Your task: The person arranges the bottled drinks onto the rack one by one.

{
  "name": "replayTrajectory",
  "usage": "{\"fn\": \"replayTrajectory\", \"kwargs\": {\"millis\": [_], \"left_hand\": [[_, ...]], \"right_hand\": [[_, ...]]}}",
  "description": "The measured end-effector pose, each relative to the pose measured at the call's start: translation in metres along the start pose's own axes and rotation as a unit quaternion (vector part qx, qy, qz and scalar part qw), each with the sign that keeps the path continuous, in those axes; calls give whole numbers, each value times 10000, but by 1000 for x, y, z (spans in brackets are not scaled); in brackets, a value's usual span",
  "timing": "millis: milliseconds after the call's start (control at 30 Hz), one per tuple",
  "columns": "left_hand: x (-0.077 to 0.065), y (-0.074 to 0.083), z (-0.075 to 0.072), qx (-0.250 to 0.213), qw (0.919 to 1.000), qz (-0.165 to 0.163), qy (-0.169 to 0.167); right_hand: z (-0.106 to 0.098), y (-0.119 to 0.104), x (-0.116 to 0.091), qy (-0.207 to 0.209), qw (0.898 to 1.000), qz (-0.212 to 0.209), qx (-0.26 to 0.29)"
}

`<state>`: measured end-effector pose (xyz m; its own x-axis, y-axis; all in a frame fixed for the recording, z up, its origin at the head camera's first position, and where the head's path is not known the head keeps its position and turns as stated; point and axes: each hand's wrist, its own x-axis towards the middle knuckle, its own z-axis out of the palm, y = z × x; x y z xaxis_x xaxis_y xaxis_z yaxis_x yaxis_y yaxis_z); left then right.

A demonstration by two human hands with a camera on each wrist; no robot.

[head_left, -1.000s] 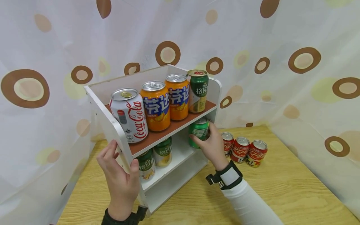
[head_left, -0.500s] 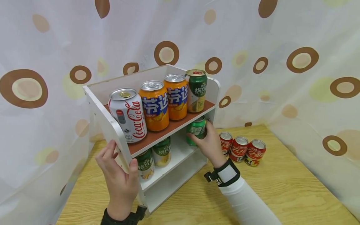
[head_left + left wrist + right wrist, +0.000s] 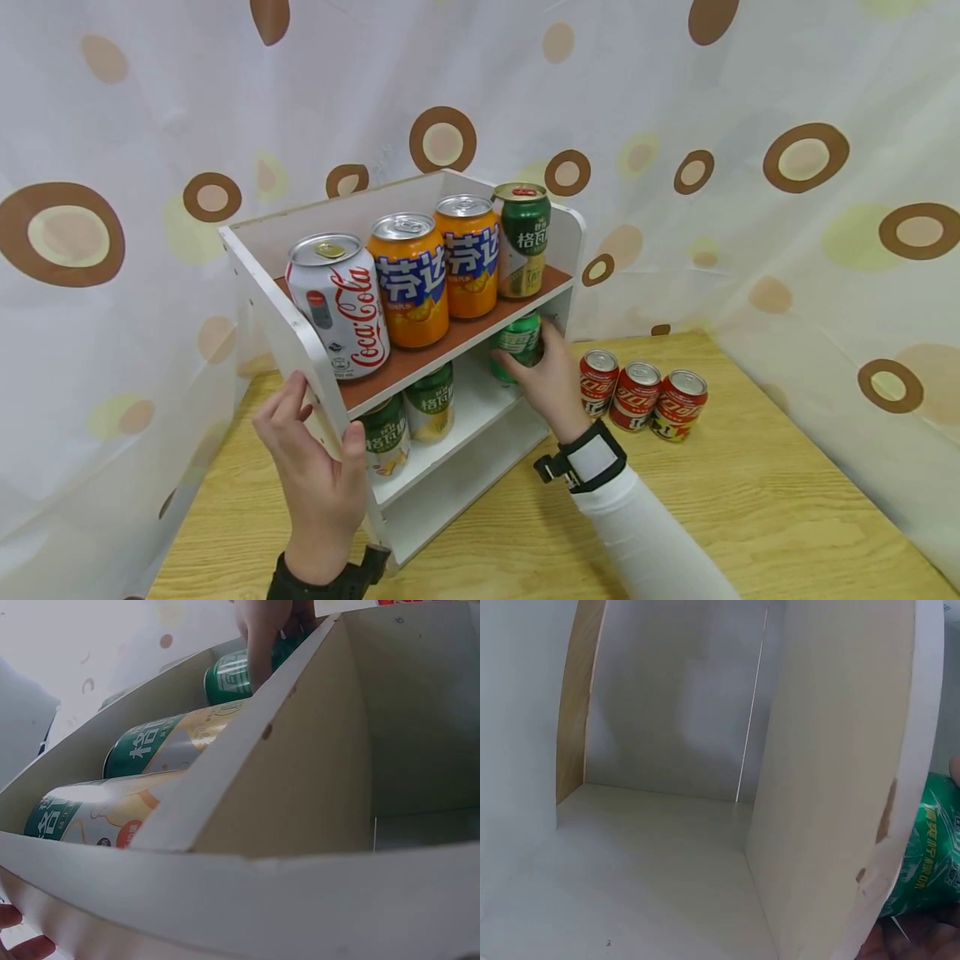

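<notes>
And there's "Coca-Cola" on the white can (image 3: 341, 312), "芬达" across both orange cans (image 3: 410, 292), "格瓦" on three green-topped cans (image 3: 523, 246), "可口" on the red cans (image 3: 637, 398); the green can (image 3: 516, 340) shows partly covered characters!

One silver cola can (image 3: 341, 304), two orange cans (image 3: 408, 292) and three green-topped cans (image 3: 525, 242), all upright; three red cans (image 3: 636, 398), in a row on a wood-grain worktop (image 3: 750, 492); pale sheet (image 3: 637, 67), brown-ringed, behind.
</notes>
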<state>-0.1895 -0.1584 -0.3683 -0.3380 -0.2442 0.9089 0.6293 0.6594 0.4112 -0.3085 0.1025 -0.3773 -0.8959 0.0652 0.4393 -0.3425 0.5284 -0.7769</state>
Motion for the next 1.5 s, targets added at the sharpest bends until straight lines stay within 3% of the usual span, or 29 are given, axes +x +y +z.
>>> {"fn": "replayTrajectory", "kwargs": {"millis": [467,833,1067,1500], "left_hand": [[0,0,0,-10,10000,26,19],[-2,-1,0,20,10000,11,-24],[-1,-1,0,-12,10000,19,-12],[-1,-1,1,-25,10000,33,47]], "right_hand": [[5,1,0,184,9997,-76,-110],[0,1,-7,-102,9998,78,161],[-2,2,-10,-264,9995,-33,195],[4,-2,-16,-255,9986,28,464]]}}
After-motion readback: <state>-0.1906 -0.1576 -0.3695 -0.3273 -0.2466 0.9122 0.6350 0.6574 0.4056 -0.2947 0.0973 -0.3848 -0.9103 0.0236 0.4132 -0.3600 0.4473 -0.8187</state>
